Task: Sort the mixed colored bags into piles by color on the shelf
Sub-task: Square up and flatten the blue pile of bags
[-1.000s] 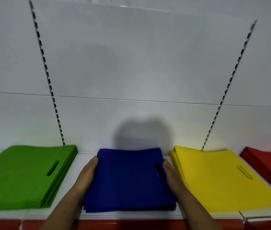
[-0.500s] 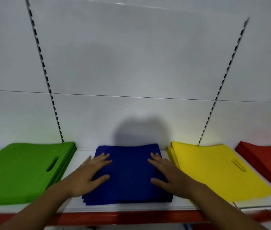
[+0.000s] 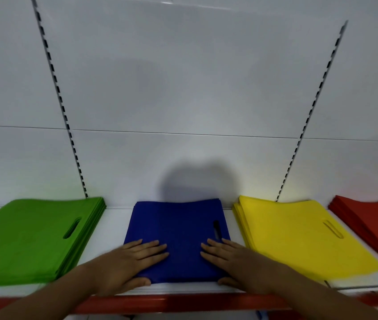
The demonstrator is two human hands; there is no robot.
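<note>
Four flat piles of bags lie side by side on the white shelf [image 3: 116, 218]: green [image 3: 28, 239] at the left, blue [image 3: 178, 227] in the middle, yellow [image 3: 299, 236] to its right, red [image 3: 373, 225] at the far right. My left hand [image 3: 130, 264] rests palm down on the blue pile's near left corner, fingers spread, thumb at the front edge. My right hand [image 3: 231, 262] lies flat on the near right corner, just below the bag's handle slot. Neither hand grips anything.
A red strip [image 3: 160, 302] runs along the shelf's front edge. The white back panel [image 3: 183, 100] rises behind the piles, with two slotted uprights. White gaps of shelf separate the piles.
My hands went from the blue pile's sides to its top, then slid toward its near edge. The view has shifted slightly.
</note>
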